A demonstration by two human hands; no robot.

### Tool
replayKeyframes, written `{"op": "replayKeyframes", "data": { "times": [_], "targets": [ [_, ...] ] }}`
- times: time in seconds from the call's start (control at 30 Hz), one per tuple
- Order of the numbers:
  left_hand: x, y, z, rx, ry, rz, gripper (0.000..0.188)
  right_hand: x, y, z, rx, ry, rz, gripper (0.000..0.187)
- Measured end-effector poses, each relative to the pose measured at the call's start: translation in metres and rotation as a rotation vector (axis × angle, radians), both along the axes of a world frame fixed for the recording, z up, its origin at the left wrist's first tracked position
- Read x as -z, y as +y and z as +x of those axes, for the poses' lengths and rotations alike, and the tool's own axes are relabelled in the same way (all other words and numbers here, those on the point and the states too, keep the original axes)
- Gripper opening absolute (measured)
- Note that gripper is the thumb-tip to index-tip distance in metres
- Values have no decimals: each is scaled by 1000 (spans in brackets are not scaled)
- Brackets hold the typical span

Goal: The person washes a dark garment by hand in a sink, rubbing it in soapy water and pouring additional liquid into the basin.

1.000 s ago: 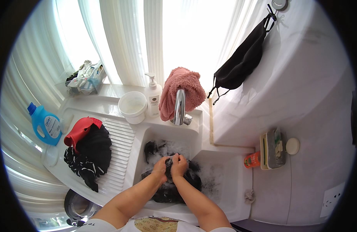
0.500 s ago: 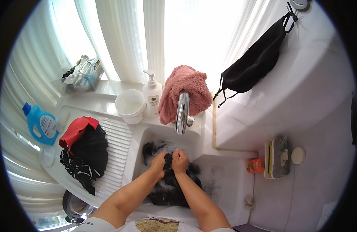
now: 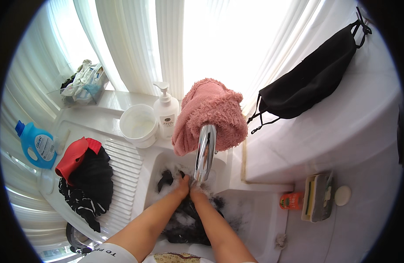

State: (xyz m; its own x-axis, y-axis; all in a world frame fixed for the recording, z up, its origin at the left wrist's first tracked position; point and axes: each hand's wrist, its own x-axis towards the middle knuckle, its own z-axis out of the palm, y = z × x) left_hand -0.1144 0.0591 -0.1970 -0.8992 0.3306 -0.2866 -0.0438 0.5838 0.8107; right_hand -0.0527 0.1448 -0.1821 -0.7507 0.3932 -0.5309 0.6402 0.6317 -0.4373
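Black wet cloth (image 3: 186, 232) lies in the sudsy water of the white sink (image 3: 263, 223). My left hand (image 3: 181, 187) is closed on part of it, at the left of the tap's mouth. Close beside it, my right hand (image 3: 196, 193) also grips the cloth; the chrome tap (image 3: 205, 153) hides most of its fingers. Between my wrists a dark fold of the cloth shows, and another dark piece (image 3: 165, 179) pokes out of the foam at the left. A fluffy pink towel (image 3: 210, 114) is draped over the tap's base.
On the ribbed washboard (image 3: 123, 175) at left lie black clothes (image 3: 90, 188) and a red cap-like item (image 3: 72, 160). A blue detergent bottle (image 3: 39, 147), white tub (image 3: 139, 127), pump bottle (image 3: 167, 111) and bin (image 3: 86, 85) stand around. At right are a black mask (image 3: 309, 79) and sponge holder (image 3: 318, 197).
Both hands have moved forward under the tap, closer together, and the tap now covers part of the right one. The view has shifted, with the tap and towel looming larger.
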Motion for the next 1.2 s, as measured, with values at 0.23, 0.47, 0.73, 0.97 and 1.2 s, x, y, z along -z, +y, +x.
{"op": "replayKeyframes", "data": {
  "times": [0.23,0.47,0.73,0.97,1.2],
  "targets": [
    [-47,-25,-7,-341,-387,766,42,-85,-12,12,432,940,-59,30],
    [-135,-27,56,-533,-925,801,26,-83,-41,27,587,811,29,30],
    [-91,-49,55,-420,-927,801,33,-132,-65,38,400,1002,-58,28],
    [-175,-54,73,-108,-476,656,40,-141,-7,24,490,765,-921,34],
    [-232,-70,36,-130,-856,1062,18,-129,-2,86,-162,516,-346,68]
  ]
}}
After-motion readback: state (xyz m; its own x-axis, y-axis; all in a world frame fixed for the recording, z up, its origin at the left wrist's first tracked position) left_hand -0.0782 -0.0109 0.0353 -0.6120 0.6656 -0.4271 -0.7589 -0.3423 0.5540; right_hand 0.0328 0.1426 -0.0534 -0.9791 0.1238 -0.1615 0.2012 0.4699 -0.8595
